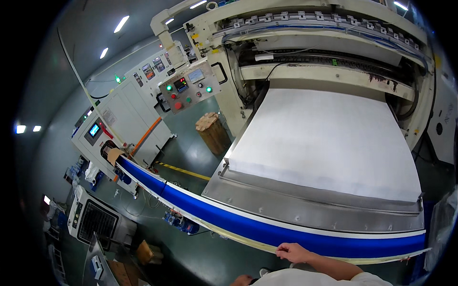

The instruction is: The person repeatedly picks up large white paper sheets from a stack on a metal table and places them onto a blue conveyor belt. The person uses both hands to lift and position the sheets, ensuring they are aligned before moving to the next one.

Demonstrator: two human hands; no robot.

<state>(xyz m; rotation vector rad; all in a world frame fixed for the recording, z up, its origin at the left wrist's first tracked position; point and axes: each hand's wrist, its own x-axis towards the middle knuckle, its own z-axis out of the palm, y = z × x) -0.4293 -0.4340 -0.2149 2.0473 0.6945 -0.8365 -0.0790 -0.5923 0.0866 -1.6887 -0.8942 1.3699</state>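
My right hand (292, 252) is over the near edge of a long blue conveyor belt (210, 209), beside its pale rail. Its fingers are loosely curled inward, with nothing seen in them; whether they touch the rail I cannot tell. My left hand (242, 280) shows only in part at the lower edge, close to my body, its fingers hidden. Beyond the belt, a wide layer of white sheets (324, 143) lies on the metal table (286, 202) of a large cream machine (329, 78), its front edge along a raised metal lip.
A control panel (188, 88) with lit buttons hangs left of the machine. The belt runs leftward to a white cabinet machine (124, 119) with brown material at its opening. A brown cylindrical roll (212, 133) stands between them. An air cooler (102, 221) and a cardboard box (149, 252) are at lower left.
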